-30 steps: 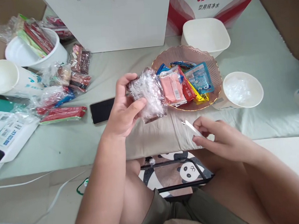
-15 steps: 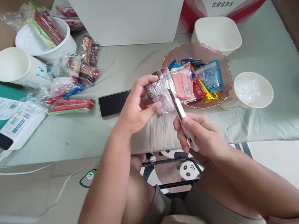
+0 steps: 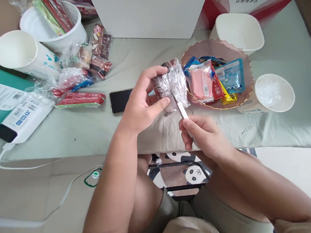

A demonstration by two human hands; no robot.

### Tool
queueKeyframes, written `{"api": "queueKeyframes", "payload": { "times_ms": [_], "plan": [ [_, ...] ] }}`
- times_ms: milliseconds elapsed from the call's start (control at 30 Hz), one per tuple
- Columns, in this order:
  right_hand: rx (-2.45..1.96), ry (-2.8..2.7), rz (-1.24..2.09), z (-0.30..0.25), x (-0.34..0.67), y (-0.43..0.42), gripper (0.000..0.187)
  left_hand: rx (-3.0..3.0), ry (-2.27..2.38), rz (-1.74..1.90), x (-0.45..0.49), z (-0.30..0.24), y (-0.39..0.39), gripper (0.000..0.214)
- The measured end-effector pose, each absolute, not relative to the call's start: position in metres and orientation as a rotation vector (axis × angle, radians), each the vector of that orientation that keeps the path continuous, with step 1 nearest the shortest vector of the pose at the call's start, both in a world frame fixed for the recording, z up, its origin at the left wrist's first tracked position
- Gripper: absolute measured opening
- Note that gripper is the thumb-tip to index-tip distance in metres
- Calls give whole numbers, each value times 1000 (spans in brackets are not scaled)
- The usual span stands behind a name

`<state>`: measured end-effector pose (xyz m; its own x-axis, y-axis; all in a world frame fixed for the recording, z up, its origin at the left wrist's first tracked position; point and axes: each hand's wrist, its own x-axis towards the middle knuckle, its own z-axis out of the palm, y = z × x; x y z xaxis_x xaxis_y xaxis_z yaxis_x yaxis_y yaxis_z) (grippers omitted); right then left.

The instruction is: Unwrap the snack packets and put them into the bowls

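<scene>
My left hand [image 3: 141, 103] grips a brown snack packet wrapped in clear plastic [image 3: 175, 81], thumb in front and fingers at its left edge. My right hand [image 3: 201, 131] is closed round a utility knife [image 3: 181, 110] with a pale handle. The knife's blade points up and left and lies over the lower part of the wrap; whether it has cut in, I cannot tell. Just right of the packet is a pink ribbed bowl with a gilt rim [image 3: 251, 87], holding several snack packets, among them a pink one [image 3: 201, 81] and a blue one [image 3: 230, 76].
A phone [image 3: 120, 101] lies left of my left hand. Farther left are wrapped snacks [image 3: 80, 99], a paper cup [image 3: 16, 50], a white tub [image 3: 80, 28] and a cabled white device [image 3: 25, 120]. On the right stand a cup with plastic inside [image 3: 274, 93] and a square tub [image 3: 239, 32].
The knife tip has moved left and lower on the wrapped packet, and my right hand has shifted slightly up. The whole view has shifted, so the table's things appear farther right.
</scene>
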<state>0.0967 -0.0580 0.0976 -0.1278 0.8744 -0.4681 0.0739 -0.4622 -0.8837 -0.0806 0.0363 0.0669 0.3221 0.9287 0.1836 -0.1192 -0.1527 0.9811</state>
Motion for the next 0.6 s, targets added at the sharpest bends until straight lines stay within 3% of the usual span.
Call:
{"api": "queueKeyframes", "payload": {
  "times_ms": [300,500,600],
  "plan": [
    [-1688,-1442,1589,82,105,-62,45,1049,920,1352,-94,82,42,68],
    [-1946,-2215,241,68,136,-61,27,968,980,1318,-95,84,45,62],
    [-1724,-2263,9,71,141,-67,19,1043,954,1166,-92,87,41,65]
  ]
}}
